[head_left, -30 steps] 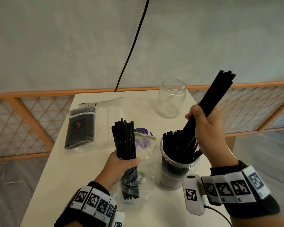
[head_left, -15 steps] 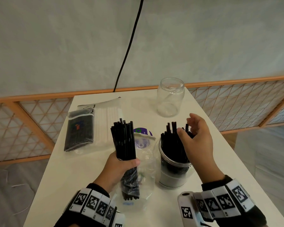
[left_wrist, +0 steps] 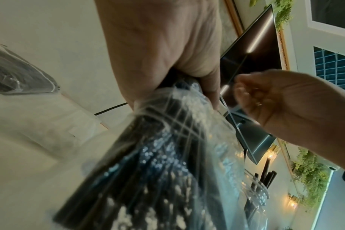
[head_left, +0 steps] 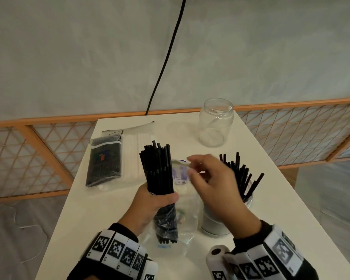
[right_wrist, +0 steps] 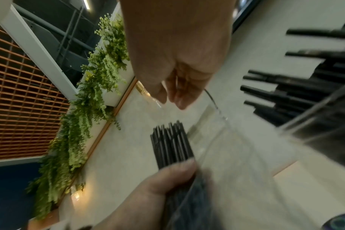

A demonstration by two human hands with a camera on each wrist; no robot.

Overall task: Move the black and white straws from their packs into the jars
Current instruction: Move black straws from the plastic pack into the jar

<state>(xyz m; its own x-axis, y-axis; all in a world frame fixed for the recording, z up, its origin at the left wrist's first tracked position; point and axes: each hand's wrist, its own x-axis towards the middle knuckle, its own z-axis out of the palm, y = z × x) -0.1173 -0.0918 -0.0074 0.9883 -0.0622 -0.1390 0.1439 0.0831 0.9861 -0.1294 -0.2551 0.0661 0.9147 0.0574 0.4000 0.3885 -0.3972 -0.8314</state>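
Note:
My left hand (head_left: 159, 200) grips a bundle of black straws (head_left: 158, 168) that stands upright, half out of its clear pack (head_left: 176, 223). In the left wrist view the pack (left_wrist: 167, 155) fills the middle below that hand. My right hand (head_left: 192, 168) is blurred, just right of the bundle near the pack's open flap, its fingers loosely curled and holding nothing I can see. Behind its wrist stands a clear jar (head_left: 212, 223) with several black straws (head_left: 240, 174) sticking out. An empty jar (head_left: 215, 122) stands at the table's far end.
A sealed pack of black straws (head_left: 104, 162) lies at the far left of the white table (head_left: 271, 199), beside a pack of white straws (head_left: 137, 152). A wooden lattice railing (head_left: 291, 134) runs behind the table. A black cable (head_left: 166, 57) hangs down the wall.
My right hand lowered its bundle of black straws into the near jar, let go, and moved left toward the pack. The left hand kept its grip and barely moved.

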